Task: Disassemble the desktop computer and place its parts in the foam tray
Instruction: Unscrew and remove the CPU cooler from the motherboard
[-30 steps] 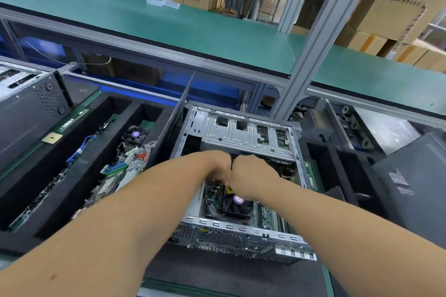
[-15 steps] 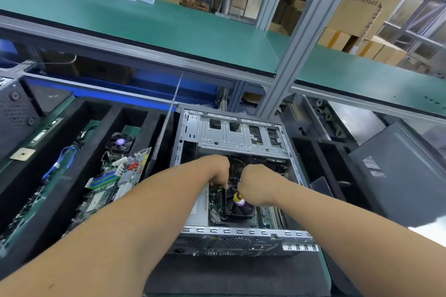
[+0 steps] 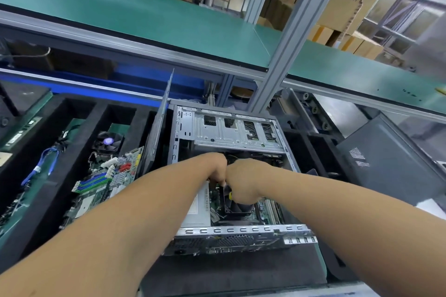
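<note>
The open desktop case (image 3: 231,137) lies flat in the middle, its silver drive cage at the far end. Both my hands reach into it over the black CPU fan (image 3: 239,208). My right hand (image 3: 246,181) is closed around a tool whose yellow-and-black handle (image 3: 230,195) peeks out below the fingers. My left hand (image 3: 214,166) touches the right one, fingers curled down into the case; what they pinch is hidden. The black foam tray (image 3: 55,190) on the left holds a motherboard (image 3: 103,183), a cooler fan (image 3: 108,141) and a blue cable (image 3: 41,164).
A grey side panel (image 3: 159,123) leans upright between tray and case. A second foam tray (image 3: 311,147) and a black perforated cover (image 3: 386,164) sit on the right. An aluminium post (image 3: 289,38) and a green shelf (image 3: 144,14) stand behind the case.
My hands have drawn together until they touch above the CPU fan. The yellow tool handle in my right hand has come into sight. The view has shifted slightly.
</note>
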